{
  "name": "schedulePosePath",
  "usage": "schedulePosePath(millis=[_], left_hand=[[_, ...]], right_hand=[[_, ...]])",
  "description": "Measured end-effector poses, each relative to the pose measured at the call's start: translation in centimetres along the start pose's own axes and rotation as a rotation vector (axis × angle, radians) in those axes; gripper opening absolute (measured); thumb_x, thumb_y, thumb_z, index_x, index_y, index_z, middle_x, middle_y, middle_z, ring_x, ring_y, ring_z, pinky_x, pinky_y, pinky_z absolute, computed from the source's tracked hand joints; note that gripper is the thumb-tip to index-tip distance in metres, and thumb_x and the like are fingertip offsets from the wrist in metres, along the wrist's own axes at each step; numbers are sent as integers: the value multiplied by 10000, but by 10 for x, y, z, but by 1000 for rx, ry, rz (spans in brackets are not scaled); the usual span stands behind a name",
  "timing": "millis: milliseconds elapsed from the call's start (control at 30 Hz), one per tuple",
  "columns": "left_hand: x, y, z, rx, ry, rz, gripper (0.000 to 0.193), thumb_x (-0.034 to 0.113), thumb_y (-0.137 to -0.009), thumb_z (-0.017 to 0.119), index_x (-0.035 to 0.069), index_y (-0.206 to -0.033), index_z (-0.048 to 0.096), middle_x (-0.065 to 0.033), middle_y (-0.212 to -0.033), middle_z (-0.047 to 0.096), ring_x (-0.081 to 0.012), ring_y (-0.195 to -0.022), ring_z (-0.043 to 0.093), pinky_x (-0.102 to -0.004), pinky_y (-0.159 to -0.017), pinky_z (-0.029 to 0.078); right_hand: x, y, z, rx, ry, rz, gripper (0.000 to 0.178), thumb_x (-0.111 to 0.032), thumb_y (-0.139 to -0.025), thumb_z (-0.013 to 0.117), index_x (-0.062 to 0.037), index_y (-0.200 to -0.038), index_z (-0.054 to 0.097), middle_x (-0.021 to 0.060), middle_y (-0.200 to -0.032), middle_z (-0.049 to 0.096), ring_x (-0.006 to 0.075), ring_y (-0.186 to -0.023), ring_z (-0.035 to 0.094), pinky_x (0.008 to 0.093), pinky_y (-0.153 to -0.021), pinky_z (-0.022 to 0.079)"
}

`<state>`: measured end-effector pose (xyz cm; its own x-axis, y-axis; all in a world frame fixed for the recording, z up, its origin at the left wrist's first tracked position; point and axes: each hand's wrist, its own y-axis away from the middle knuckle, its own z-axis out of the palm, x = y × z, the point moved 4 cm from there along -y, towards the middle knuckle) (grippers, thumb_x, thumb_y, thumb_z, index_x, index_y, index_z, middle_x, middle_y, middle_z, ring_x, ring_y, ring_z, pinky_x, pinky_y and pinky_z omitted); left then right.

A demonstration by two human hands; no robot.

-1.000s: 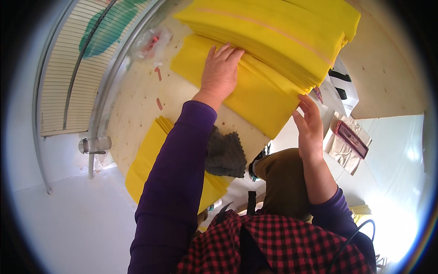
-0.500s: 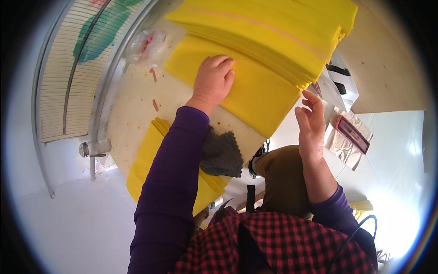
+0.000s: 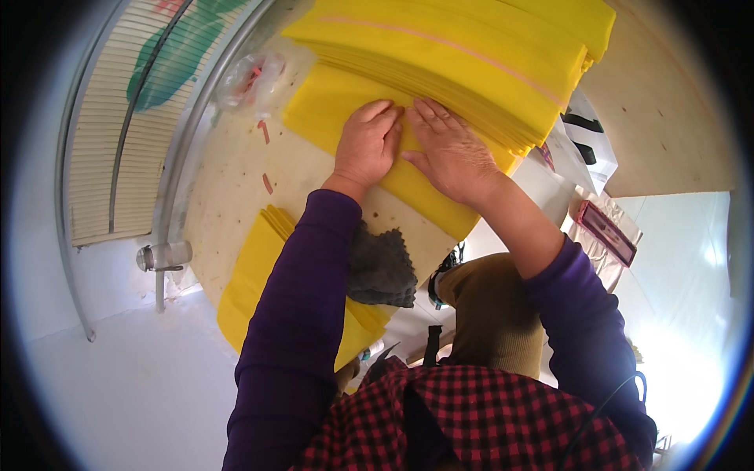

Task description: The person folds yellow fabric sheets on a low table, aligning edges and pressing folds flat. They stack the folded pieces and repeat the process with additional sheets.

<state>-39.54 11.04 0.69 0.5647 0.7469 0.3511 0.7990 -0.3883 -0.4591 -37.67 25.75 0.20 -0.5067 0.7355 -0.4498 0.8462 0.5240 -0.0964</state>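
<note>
A folded yellow fabric sheet (image 3: 326, 102) lies on the pale board at the front of a thick layered yellow stack (image 3: 448, 39). Palm down on this sheet rests my left hand (image 3: 366, 149), its fingers loosely bent and pointing right, the thumb alongside. Flat beside it is my right hand (image 3: 454, 159), fingers stretched toward the far left and thumb apart. The fingertips of both hands nearly meet close to the stack's layered front edge. Neither hand visibly grips the fabric. Nearer to me, a dark grey cloth with zigzag-cut edges (image 3: 382, 267) lies below my left wrist.
Another pile of folded yellow fabric (image 3: 250, 282) lies partly under my left forearm. A clear plastic bag with red bits (image 3: 253, 78) sits at the far left, inside a metal rail (image 3: 184, 133). On the right are a pinkish-red box (image 3: 606, 233) and a wooden panel (image 3: 675, 118).
My right hand has moved left from beside the fabric's right corner onto the sheet, flattening next to my left hand. My left hand has barely shifted.
</note>
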Motion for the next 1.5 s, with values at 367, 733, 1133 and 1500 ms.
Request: schedulePosePath(millis=[367, 733, 1133, 1500], left_hand=[[13, -20, 6, -173, -49, -67, 449, 318, -984, 432, -34, -1237, 550, -199, -1288, 542, -347, -1242, 459, -419, -1069, 339], [-14, -14, 6, -181, -253, -196, 492, 335, -999, 393, -69, -1252, 519, -232, -1346, 485, -349, -1283, 426, -447, -1087, 308], [-42, -32, -4, -196, -449, -533, 432, 356, -956, 453, -19, -1098, 612, -129, -1054, 625, -276, -1070, 559, -458, -861, 415], [-68, -40, 22, -123, -487, -708, 695, 415, -955, 367, -50, -1457, 245, -186, -1553, 193, -324, -1449, 148, -540, -1147, 117]], right_hand=[[5, 1, 13, 34, 153, -58, 714, -496, -949, 413, 7, -1443, 305, 143, -1538, 253, 241, -1451, 151, 383, -1186, 107], [3, 0, 12, -8, 183, -34, 736, -511, -943, 418, 15, -1443, 303, 153, -1535, 256, 245, -1448, 168, 386, -1187, 92], [-4, 0, 9, -46, 214, -25, 764, -512, -921, 466, 5, -1453, 286, 149, -1542, 239, 253, -1450, 165, 406, -1184, 112], [-2, -1, 12, -92, 228, 4, 771, -498, -910, 494, -4, -1461, 275, 143, -1546, 232, 252, -1450, 163, 401, -1184, 107]])
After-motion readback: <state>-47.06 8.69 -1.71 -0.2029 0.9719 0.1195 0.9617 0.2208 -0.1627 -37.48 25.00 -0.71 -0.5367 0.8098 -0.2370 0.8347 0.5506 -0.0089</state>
